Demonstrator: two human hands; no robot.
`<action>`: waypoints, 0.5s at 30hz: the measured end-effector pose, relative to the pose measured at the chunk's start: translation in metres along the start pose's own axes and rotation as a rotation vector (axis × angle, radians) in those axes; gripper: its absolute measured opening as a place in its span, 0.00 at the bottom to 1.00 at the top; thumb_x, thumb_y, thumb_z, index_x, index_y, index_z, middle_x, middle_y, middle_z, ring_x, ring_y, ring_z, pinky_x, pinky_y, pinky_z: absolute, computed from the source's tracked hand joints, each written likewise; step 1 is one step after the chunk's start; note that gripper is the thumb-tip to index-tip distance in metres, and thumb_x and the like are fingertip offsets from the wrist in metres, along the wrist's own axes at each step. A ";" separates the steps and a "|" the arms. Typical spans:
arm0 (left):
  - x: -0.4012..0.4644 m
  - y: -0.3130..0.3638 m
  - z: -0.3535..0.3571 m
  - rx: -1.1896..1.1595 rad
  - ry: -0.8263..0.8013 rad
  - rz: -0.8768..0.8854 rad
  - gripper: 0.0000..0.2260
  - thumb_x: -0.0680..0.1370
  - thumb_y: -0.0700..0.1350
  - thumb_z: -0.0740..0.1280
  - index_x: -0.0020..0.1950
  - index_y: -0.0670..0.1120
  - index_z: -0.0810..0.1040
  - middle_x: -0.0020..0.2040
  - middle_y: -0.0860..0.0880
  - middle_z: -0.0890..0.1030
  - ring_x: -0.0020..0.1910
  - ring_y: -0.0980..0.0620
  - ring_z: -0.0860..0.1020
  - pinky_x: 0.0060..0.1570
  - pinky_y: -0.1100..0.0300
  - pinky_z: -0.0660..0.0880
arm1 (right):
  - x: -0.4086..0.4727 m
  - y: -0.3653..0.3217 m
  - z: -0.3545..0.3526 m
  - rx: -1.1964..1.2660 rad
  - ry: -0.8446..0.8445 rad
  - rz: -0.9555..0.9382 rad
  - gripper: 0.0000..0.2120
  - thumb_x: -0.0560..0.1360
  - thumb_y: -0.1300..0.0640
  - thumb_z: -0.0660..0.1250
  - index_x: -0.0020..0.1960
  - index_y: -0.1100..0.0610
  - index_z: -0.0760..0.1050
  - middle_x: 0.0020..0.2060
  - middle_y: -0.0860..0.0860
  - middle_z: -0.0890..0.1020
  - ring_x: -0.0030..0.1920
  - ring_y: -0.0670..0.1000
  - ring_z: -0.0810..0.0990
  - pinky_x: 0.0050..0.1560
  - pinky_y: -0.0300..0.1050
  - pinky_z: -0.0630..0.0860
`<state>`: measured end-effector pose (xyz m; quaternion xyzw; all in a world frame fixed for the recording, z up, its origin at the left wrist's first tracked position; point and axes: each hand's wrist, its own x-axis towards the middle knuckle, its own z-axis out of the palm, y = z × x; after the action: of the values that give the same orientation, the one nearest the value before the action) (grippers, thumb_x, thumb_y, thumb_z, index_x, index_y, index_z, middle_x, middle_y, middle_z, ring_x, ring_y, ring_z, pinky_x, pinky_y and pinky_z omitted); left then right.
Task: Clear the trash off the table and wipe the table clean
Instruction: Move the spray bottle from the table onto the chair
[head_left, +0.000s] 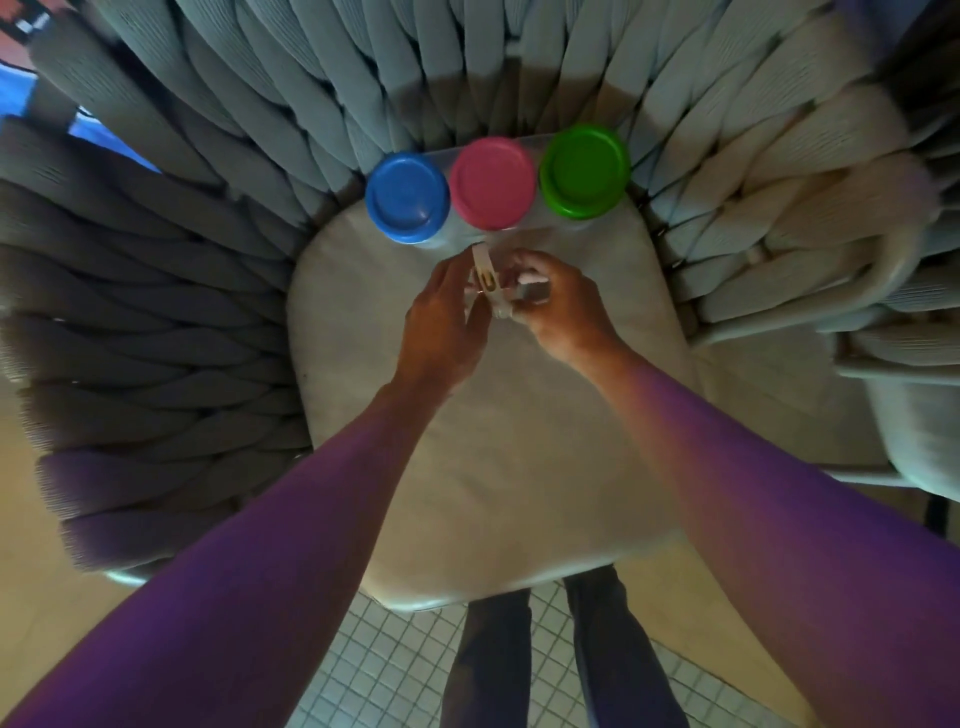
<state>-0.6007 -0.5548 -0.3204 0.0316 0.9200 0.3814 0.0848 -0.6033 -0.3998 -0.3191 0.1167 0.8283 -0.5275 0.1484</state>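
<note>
cushion (467, 441) – both hands (441, 322) grip upright strip (485, 275).

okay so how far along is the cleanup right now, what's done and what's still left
Done: nothing can be confirmed; no table, bin or cloth is in view. In hand: the left hand and right hand both grip a small pale scrap over the chair cushion. Left: three lidded tubs, blue, pink and green, sit at the cushion's back; no wiping visible yet.

Dim, warm light with a purple cast on the forearms. Wide-angle bending warps the edges. Soft blur throughout.
</note>
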 end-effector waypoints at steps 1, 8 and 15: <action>-0.002 0.002 -0.002 0.010 0.000 -0.017 0.24 0.77 0.43 0.67 0.74 0.49 0.71 0.66 0.48 0.77 0.55 0.48 0.81 0.55 0.49 0.80 | -0.004 -0.001 -0.002 -0.007 -0.017 0.025 0.25 0.71 0.62 0.75 0.67 0.54 0.76 0.58 0.51 0.81 0.58 0.48 0.80 0.57 0.38 0.75; -0.033 0.020 -0.017 0.009 -0.078 -0.217 0.30 0.77 0.40 0.68 0.79 0.46 0.63 0.74 0.46 0.69 0.63 0.44 0.78 0.60 0.46 0.77 | -0.036 -0.004 -0.018 -0.063 -0.027 0.172 0.30 0.73 0.59 0.73 0.72 0.48 0.70 0.61 0.51 0.79 0.55 0.46 0.78 0.41 0.27 0.68; -0.084 0.070 -0.030 0.039 -0.213 -0.428 0.33 0.79 0.44 0.68 0.81 0.43 0.56 0.78 0.42 0.63 0.71 0.40 0.71 0.68 0.52 0.68 | -0.092 -0.023 -0.056 -0.026 0.031 0.265 0.28 0.72 0.59 0.74 0.70 0.50 0.72 0.61 0.52 0.80 0.53 0.48 0.80 0.47 0.33 0.69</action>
<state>-0.5241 -0.5366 -0.2387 -0.1226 0.8987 0.3315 0.2596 -0.5325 -0.3618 -0.2433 0.2312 0.8147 -0.4905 0.2057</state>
